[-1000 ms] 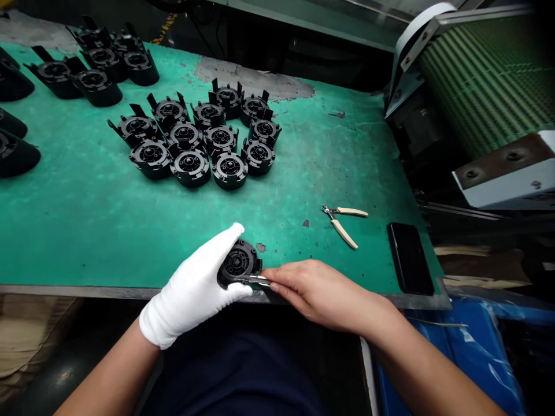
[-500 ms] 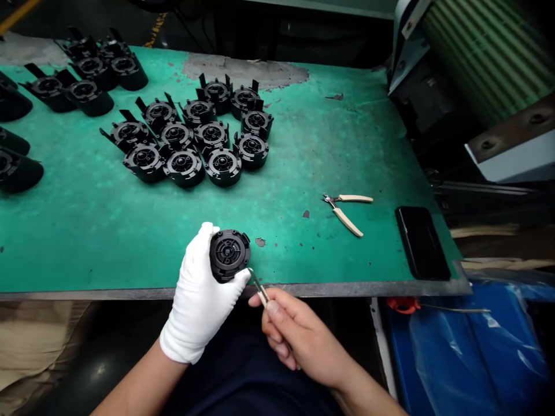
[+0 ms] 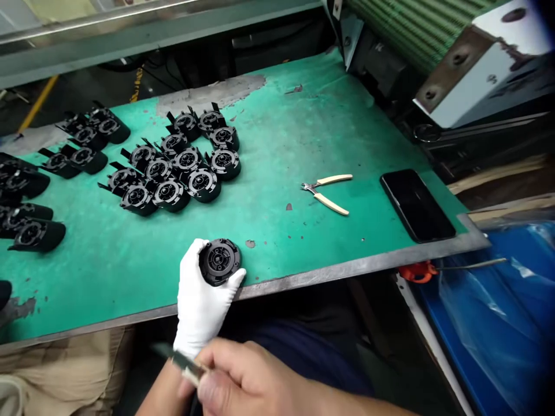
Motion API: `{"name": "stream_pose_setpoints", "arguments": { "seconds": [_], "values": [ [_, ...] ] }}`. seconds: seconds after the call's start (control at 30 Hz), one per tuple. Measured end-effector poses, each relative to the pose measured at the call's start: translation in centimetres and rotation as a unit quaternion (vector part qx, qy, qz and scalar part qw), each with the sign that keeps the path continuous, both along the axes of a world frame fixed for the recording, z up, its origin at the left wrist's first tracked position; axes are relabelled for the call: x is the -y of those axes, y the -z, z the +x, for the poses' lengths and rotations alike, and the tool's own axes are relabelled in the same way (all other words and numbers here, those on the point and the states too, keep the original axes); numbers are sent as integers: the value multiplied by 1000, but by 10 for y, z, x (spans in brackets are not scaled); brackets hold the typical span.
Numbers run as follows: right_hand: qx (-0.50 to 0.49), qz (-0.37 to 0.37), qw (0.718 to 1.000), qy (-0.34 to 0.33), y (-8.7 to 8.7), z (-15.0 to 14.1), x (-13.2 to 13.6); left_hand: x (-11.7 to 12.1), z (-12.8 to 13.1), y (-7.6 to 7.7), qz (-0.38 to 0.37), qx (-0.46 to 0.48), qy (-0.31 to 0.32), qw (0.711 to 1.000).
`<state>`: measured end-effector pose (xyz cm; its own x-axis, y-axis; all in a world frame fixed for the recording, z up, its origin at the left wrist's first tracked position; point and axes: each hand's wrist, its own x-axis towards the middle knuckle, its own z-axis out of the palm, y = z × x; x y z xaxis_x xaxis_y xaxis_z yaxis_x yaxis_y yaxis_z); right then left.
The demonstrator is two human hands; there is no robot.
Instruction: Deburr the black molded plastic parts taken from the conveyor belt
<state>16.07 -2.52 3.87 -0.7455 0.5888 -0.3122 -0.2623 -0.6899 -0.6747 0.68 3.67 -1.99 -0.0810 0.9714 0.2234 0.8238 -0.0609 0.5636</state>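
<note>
My left hand (image 3: 202, 306), in a white glove, grips a round black plastic part (image 3: 219, 262) at the near edge of the green table (image 3: 277, 133). The part's ribbed face points up toward me. My bare right hand (image 3: 243, 378) is low in the view, close to my body, with its fingers closed on a thin metal tool (image 3: 182, 361) that points left. The tool is blurred. It does not touch the part.
A cluster of several like black parts (image 3: 173, 167) lies on the table's middle left, with more at the far left (image 3: 26, 196). Cream-handled pliers (image 3: 327, 193) and a black phone (image 3: 417, 205) lie to the right. A blue plastic-lined bin (image 3: 489, 312) stands below the table's right corner.
My right hand has drawn back from the part toward my body with the tool. My left hand still holds the part. The view has swung and tilted.
</note>
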Motion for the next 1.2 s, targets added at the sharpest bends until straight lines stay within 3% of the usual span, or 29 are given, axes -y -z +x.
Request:
{"name": "stream_pose_setpoints", "arguments": {
  "seconds": [0.1,0.17,0.37,0.53,0.63,0.73,0.8,0.87,0.97,1.03,1.1,1.2],
  "values": [
    [-30,-188,980,63,9,-12,6,2,3,2,28,13,-21,999],
    [-27,-254,960,115,18,-17,9,2,6,2,43,13,-33,998],
    [-61,-285,938,186,23,-21,13,1,16,-6,29,25,-44,998],
    [-80,-295,934,186,26,-26,14,-1,17,-7,21,51,-38,998],
    [-46,-243,950,188,23,-27,23,2,19,-3,37,48,-51,997],
    [-38,-121,953,275,12,-19,25,5,23,0,35,47,-50,997],
    [-23,-91,943,321,5,-8,14,3,21,-1,23,78,-50,995],
    [30,-99,936,337,1,5,-3,1,11,-6,-12,122,-12,992],
    [112,-52,928,351,6,31,-27,-4,-16,-14,-71,184,112,974],
    [173,2,928,330,14,50,-37,-6,-35,-19,-25,217,110,970],
    [267,75,922,269,22,66,-43,-7,-45,-23,16,252,70,965],
    [417,256,862,135,27,80,-53,-6,-41,-27,-20,260,29,965]
  ]
}}
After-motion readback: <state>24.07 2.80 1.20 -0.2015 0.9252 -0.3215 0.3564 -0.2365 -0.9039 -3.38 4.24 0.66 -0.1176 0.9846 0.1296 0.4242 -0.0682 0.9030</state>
